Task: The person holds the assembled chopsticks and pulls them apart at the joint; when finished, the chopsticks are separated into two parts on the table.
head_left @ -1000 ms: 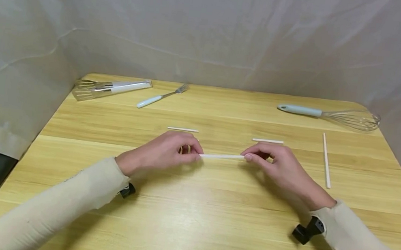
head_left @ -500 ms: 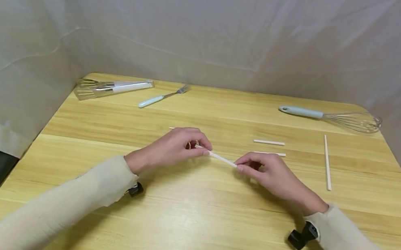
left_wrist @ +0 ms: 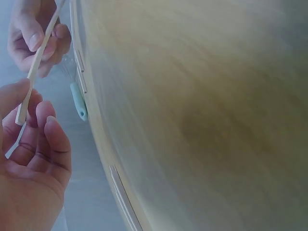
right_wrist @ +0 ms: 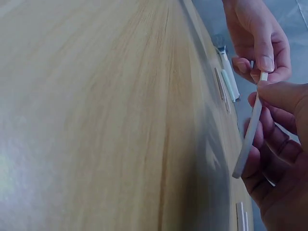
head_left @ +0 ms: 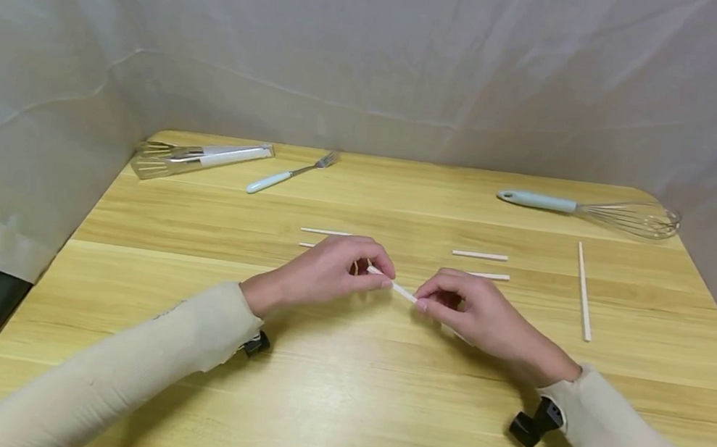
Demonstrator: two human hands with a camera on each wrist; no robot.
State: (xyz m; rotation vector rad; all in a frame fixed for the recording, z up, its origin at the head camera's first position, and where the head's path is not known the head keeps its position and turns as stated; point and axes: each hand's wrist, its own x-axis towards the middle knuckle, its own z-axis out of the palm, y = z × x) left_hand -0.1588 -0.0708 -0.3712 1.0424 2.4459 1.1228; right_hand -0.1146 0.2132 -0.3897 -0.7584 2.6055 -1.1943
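Observation:
A thin white chopstick (head_left: 403,293) is held above the table between both hands, slanting down to the right in the head view. My left hand (head_left: 337,268) pinches it between thumb and fingers, and its square end (left_wrist: 20,115) sticks out past the thumb in the left wrist view. Close by, my right hand (head_left: 483,317) pinches the same chopstick, whose other end (right_wrist: 239,168) extends below the thumb in the right wrist view. Behind the left hand lie two white sticks (head_left: 325,232), one mostly covered. Two more short sticks (head_left: 480,255) lie behind the right hand.
Another chopstick (head_left: 583,294) lies lengthwise on the wooden table (head_left: 339,404) at right. Along the back are slotted tongs (head_left: 201,157), a fork (head_left: 292,172) with a pale blue handle, and a whisk (head_left: 538,200). Grey cloth (head_left: 376,58) rises behind.
My left hand has shifted right and my right hand slightly left, so they are closer together. The chopstick has turned from nearly level to slanting down rightward.

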